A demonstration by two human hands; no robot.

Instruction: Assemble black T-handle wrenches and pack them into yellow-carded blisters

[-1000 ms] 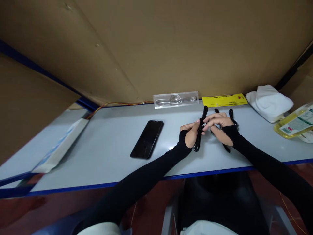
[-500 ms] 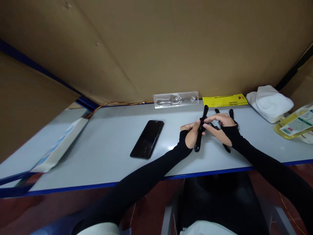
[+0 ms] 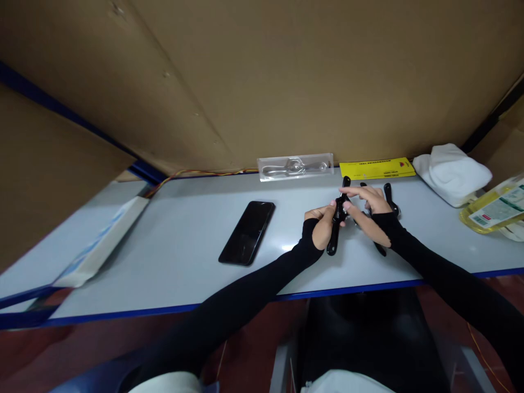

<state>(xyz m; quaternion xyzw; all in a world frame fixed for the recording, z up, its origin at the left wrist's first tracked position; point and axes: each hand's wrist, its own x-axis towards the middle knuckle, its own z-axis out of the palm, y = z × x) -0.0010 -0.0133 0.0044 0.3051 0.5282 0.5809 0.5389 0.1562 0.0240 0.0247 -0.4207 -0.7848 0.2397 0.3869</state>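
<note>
A black two-handled tool [image 3: 333, 240] is held upright above the table, its middle pinched between the thumb and fingers of my left hand [image 3: 322, 224]. My right hand [image 3: 371, 210] touches the tool's middle and upper handle with its thumb and index finger; whether it grips a small part there is hidden. Beneath and beside my right hand lie more black tool parts, with one handle [image 3: 388, 192] sticking out behind it and another end [image 3: 380, 249] in front.
A black phone [image 3: 246, 233] lies left of my hands. Along the back are a clear plastic blister [image 3: 295, 167], a yellow card [image 3: 376, 168] and a white cloth [image 3: 452, 173]. A bottle of yellow liquid [image 3: 493, 204] is at right, a white box [image 3: 104, 243] at left.
My right index finger has moved up onto the tool's upper handle, and the tool has turned slightly so more of its middle shows. My left hand keeps its hold.
</note>
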